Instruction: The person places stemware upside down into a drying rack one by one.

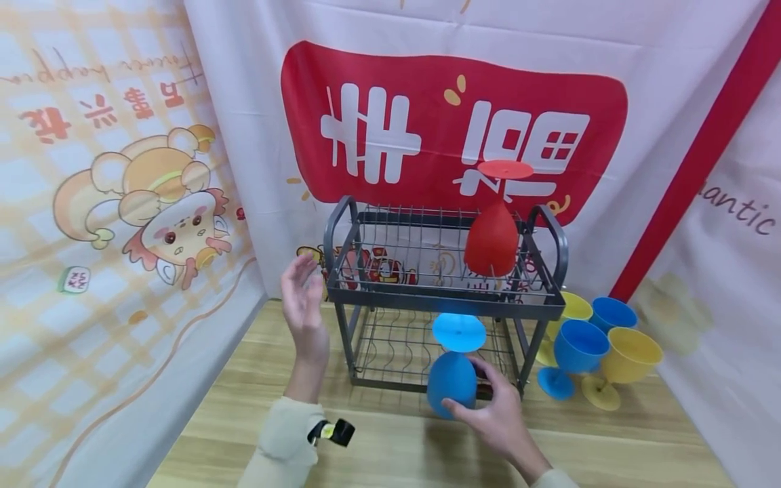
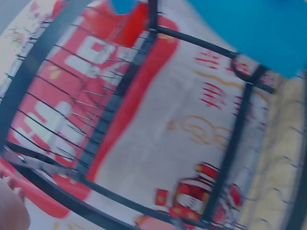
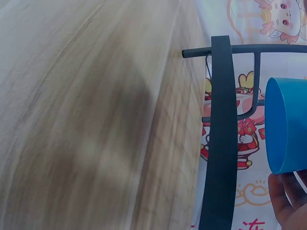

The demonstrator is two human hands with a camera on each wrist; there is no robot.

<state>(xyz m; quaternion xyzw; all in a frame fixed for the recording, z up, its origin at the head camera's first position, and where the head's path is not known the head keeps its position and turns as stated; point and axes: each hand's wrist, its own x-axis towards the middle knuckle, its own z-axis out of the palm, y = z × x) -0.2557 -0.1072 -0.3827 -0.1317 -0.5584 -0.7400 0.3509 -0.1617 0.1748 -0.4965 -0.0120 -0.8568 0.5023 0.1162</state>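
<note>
My right hand [image 1: 497,413] grips a blue goblet [image 1: 451,383] by its bowl, thumb in front and fingers at the far side. The goblet is upside down, its round foot uppermost, in front of the rack's lower tier. In the right wrist view its bowl [image 3: 290,127] shows with fingertips at the rim. My left hand [image 1: 305,305] is raised beside the left end of the dark two-tier dish rack [image 1: 445,301], fingers loosely extended and holding nothing. On the upper tier a red goblet [image 1: 491,240] stands upside down.
To the right of the rack, upright blue goblets [image 1: 582,346] and yellow goblets [image 1: 631,356] stand grouped on the wooden table [image 1: 366,447]. Printed cloth [image 1: 244,81] hangs behind the rack and along both sides. A dark strap [image 1: 332,432] sits on the left wrist.
</note>
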